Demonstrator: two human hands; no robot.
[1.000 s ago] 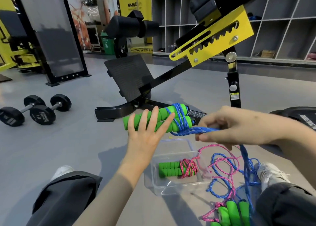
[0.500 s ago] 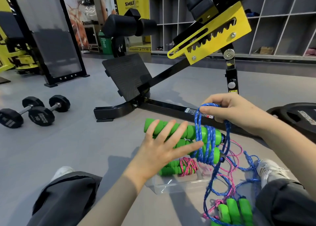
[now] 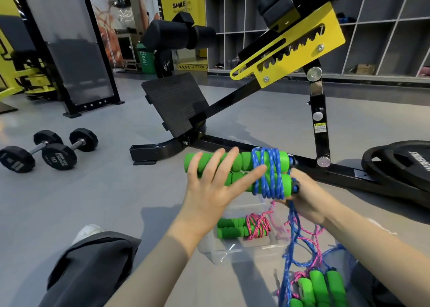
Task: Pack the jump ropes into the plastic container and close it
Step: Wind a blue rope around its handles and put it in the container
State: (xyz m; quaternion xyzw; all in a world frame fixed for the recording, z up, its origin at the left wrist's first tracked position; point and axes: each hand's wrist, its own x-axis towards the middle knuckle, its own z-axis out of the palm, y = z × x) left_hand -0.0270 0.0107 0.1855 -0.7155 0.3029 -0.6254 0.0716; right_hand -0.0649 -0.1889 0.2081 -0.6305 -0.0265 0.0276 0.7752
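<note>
Grey gym floor (image 3: 69, 202), clear plastic container (image 3: 232, 253) open on it, one pink-roped bundle (image 3: 244, 227) already inside. Above it, left hand (image 3: 209, 190) flat-fingered against green handles (image 3: 232, 167), right hand (image 3: 304, 199) gripping blue rope (image 3: 267, 171) part-wound round them. Further ropes (image 3: 318, 285) loose beside, unpacked; lid unseen.

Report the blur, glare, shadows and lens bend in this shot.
Head view: the wide lens curves the shelves at upper right; light is soft, with a faint arm shadow on the floor; the clear container shows pale glints; the rope hanging below the right hand is slightly blurred.
</note>
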